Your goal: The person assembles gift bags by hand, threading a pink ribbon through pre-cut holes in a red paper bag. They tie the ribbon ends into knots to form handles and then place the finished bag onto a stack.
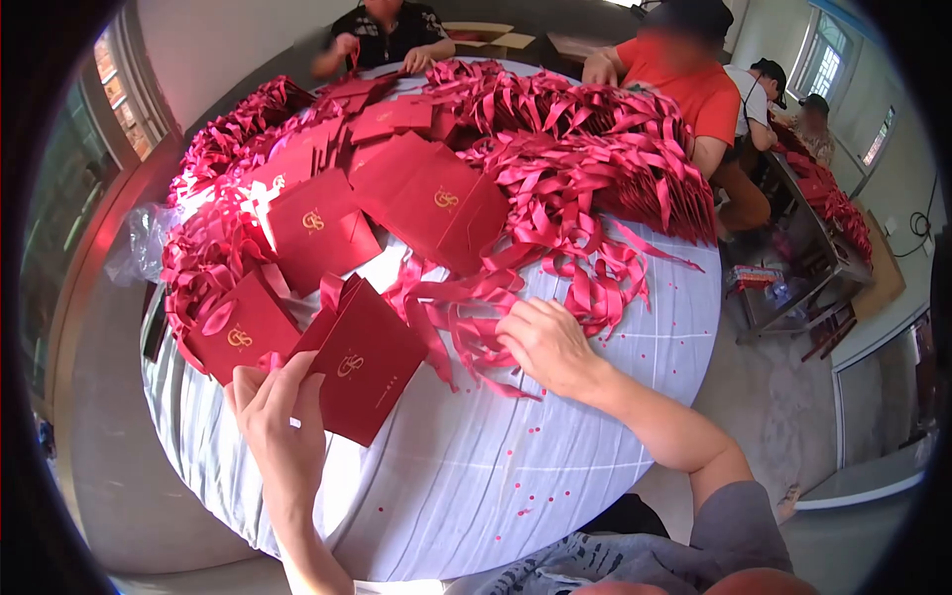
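Note:
My left hand (280, 421) is closed on the edge of a dark red paper bag (367, 362) with a gold emblem and small gold print. The bag is tilted, and a bit of pink-red ribbon shows by my fingertips. My right hand (555, 347) lies over a loose heap of pink-red ribbons (476, 302), its fingers curled and closed on ribbon; the fingertips are partly hidden. Just left of the held bag lies another red bag (243, 322) with the same emblem.
Flat red bags (431, 203) overlap mid-table. A dense row of ribboned bags (635, 169) stands at the right back. Red dots lie on the pale tablecloth (595, 436). Clear plastic (144, 243) hangs at the left edge. Two people (699, 94) (397, 30) sit across; others work at another table (803, 188).

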A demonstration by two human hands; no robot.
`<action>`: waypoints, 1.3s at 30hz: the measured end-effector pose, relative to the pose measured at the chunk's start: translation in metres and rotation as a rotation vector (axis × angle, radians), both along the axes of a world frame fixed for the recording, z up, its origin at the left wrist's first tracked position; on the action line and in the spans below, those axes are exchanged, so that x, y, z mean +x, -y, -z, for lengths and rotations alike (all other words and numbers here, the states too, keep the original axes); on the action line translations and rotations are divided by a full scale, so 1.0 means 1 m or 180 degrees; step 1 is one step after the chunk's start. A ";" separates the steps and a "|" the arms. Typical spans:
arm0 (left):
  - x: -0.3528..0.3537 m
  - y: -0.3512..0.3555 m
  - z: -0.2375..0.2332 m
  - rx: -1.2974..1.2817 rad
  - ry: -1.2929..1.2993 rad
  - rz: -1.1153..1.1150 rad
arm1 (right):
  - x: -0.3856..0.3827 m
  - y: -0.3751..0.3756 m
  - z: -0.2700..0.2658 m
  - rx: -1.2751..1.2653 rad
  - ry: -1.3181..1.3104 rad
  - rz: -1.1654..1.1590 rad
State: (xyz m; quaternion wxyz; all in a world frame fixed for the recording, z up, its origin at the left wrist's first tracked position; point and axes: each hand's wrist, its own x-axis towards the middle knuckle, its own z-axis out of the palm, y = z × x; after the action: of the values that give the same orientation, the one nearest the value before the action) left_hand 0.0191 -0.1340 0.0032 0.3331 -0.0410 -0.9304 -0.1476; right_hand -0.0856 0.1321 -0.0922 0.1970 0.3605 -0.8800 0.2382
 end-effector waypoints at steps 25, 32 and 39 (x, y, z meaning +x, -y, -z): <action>0.030 -0.014 -0.030 0.0017 0.0113 -0.0522 | -0.007 -0.044 -0.062 -0.1985 -0.0763 0.0113; 0.025 -0.020 -0.034 0.1307 0.0201 -0.0431 | 0.025 -0.050 -0.107 -0.2069 -0.0847 -0.0570; 0.017 -0.009 -0.015 0.1825 0.0606 -0.0031 | 0.051 -0.089 -0.061 -0.0768 0.1579 -0.0827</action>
State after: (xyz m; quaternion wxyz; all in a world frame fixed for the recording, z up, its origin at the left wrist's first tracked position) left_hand 0.0363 -0.1255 0.0185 0.2430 0.0732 -0.8780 -0.4058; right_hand -0.0350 0.2211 -0.0308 -0.0147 0.3749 -0.8132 0.4449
